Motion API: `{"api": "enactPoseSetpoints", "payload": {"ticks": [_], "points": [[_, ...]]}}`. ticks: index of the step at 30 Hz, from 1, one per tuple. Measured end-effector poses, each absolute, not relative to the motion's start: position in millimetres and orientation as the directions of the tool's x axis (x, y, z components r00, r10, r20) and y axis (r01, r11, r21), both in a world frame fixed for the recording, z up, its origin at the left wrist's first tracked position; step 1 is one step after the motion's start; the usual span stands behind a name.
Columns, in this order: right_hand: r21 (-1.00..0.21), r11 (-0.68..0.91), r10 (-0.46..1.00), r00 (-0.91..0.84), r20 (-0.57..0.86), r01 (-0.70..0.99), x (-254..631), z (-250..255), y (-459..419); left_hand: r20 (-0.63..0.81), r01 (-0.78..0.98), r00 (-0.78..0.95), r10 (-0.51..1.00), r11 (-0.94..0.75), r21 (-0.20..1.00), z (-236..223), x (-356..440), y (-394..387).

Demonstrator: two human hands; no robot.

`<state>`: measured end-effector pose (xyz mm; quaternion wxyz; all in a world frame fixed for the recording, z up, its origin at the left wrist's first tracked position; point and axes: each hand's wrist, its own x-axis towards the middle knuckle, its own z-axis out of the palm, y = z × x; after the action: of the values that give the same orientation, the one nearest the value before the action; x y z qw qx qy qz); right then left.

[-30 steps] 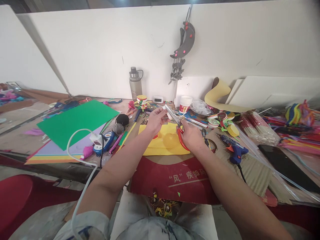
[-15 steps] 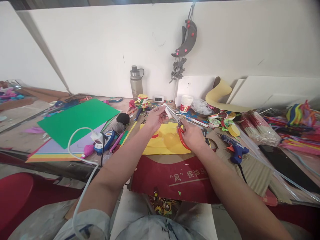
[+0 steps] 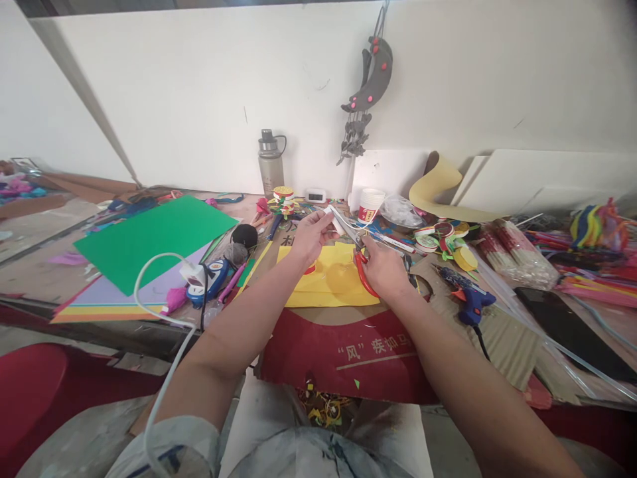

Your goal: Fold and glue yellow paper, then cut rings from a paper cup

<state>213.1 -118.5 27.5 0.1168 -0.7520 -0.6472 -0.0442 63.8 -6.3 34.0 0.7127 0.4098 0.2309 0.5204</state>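
My left hand [image 3: 314, 234] pinches a small white piece [image 3: 336, 224] that looks like paper or part of a cup. Wrapped around the orange-red handles of a pair of scissors [image 3: 361, 265] is my right hand [image 3: 385, 267]. The scissors' blades point up and left and lie against the white piece; a thin white strip curls off to the right of them. Below both hands lie yellow paper sheets [image 3: 343, 292] on a red board [image 3: 343, 358] with printed characters. A small red-rimmed round thing [image 3: 310, 268] sits on the yellow paper, partly hidden by my left forearm.
Green paper [image 3: 156, 239] lies at the left, near a power strip [image 3: 209, 282] with a white cable. A bottle [image 3: 271, 166] and a paper cup [image 3: 370, 204] stand behind. To the right are a blue glue gun [image 3: 470, 299], a phone [image 3: 572, 328] and bagged sticks [image 3: 517, 255].
Both hands stay almost in place. My left hand and the white piece have shifted very slightly against the scissors' blades.
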Motion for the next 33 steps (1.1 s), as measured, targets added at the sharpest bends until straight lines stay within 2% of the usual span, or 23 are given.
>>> {"api": "enactPoseSetpoints", "payload": {"ticks": [4,12,21,33], "points": [[-0.131,-0.131,0.968,0.156,0.198,0.983,212.2,28.8,-119.4,0.103,-0.548,0.347,0.932,0.112,0.829,34.2,63.0,-6.4],[-0.136,-0.116,0.974,0.14,0.181,0.984,212.5,28.1,-118.0,-0.002,-0.578,0.358,0.934,0.223,0.785,39.7,61.8,-4.3],[-0.155,-0.088,0.961,0.125,0.247,0.984,213.0,24.1,-117.6,0.057,-0.528,0.353,0.934,0.148,0.836,34.1,66.9,-9.8],[-0.105,-0.128,0.97,0.147,0.192,0.986,208.7,29.1,-120.8,0.085,-0.541,0.354,0.931,0.13,0.831,33.0,64.5,-9.0]]}}
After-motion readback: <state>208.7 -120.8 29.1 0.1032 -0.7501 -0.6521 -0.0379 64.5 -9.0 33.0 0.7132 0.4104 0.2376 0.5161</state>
